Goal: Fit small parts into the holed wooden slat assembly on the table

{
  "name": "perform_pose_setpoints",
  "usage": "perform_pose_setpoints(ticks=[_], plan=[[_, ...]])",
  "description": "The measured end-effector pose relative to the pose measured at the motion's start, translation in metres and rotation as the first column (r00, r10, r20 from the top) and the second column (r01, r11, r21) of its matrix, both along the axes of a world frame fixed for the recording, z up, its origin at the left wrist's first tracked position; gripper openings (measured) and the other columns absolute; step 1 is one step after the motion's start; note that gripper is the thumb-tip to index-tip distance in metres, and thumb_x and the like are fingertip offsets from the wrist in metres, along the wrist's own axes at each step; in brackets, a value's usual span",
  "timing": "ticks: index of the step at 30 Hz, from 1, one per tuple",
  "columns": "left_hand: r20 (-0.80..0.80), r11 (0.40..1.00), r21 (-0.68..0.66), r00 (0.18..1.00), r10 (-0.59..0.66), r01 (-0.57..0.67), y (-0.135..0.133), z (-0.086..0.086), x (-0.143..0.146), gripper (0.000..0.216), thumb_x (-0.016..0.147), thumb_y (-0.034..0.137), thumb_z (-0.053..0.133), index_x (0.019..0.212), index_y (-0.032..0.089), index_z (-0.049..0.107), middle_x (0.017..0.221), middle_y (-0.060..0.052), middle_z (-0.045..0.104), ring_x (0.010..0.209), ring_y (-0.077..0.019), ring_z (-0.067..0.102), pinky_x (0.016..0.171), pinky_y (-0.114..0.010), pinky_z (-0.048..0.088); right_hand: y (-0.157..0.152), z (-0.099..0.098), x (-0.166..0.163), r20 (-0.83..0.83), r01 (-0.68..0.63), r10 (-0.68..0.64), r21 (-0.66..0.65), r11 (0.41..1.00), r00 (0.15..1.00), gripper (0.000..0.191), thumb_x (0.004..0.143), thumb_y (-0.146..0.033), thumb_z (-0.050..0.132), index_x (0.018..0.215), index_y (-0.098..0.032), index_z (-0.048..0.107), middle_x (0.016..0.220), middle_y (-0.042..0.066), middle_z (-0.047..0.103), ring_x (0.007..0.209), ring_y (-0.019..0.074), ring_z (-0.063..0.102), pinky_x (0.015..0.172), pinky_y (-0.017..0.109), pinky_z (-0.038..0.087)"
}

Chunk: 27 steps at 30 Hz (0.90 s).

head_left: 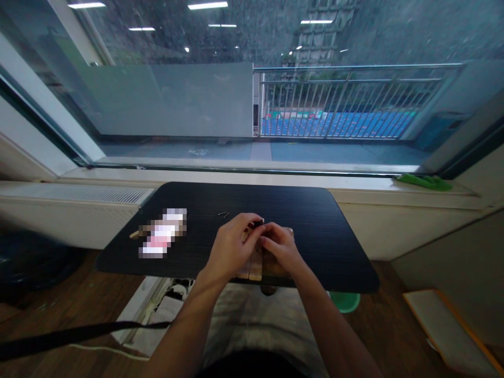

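Note:
Above the near edge of the black table [315,210], both hands meet with the fingertips bent inward. My left hand [235,242] is closed in a pinch around a small dark piece [258,223], whose kind I cannot make out. My right hand [281,244] is closed too, its thumb and fingertips pressed near the same spot; what they grip is hidden. Beneath the hands lie light wooden strips [255,265] and a brownish flat piece [273,266], both partly covered. A little beyond my left hand are small thin metal pins [223,214].
A pixelated pale item [162,233] lies on the table's left, with a wooden stick end [134,234] poking out. A green basin [345,301] is below the right edge. A white box [147,310] stands under the left side. A green cloth [424,181] rests on the windowsill.

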State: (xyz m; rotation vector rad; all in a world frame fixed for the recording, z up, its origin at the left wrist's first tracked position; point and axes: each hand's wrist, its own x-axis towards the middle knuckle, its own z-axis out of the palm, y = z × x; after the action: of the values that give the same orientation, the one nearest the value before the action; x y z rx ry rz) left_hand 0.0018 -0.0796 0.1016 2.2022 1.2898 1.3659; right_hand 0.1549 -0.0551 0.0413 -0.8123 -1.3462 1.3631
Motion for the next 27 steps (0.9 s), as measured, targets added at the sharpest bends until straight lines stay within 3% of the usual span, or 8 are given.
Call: perform_pose_setpoints(ticks=[11,27], plan=[[-0.033,0.999,-0.035,0.999,-0.015,0.014,-0.0005,0.0026,-0.0004,0.013,0.091,0.02,0.063,0.104,0.019,0.068,0.098,-0.005,0.077,0.086,-0.0183,0.072,0.081,-0.03,0.057,0.0009,-0.0009,0.0019,0.042,0.015,-0.018,0.053,0.998,0.999,0.015,0.077,-0.033,0.069,0.088,-0.022,0.073,0.079,0.0,0.07,0.073,0.0159,0.062,0.069,0.029,0.05],[-0.005,0.999,-0.032,1.0,-0.017,0.017,0.0008,0.0017,-0.0019,0.015,0.089,0.019,0.063,0.103,0.02,0.068,0.098,-0.005,0.078,0.085,-0.0192,0.074,0.082,-0.032,0.059,0.0017,0.0063,0.0052,0.149,0.004,-0.041,0.241,0.97,0.988,0.019,0.084,-0.027,0.064,0.093,-0.022,0.08,0.091,0.003,0.078,0.082,0.0184,0.068,0.08,0.031,0.054]])
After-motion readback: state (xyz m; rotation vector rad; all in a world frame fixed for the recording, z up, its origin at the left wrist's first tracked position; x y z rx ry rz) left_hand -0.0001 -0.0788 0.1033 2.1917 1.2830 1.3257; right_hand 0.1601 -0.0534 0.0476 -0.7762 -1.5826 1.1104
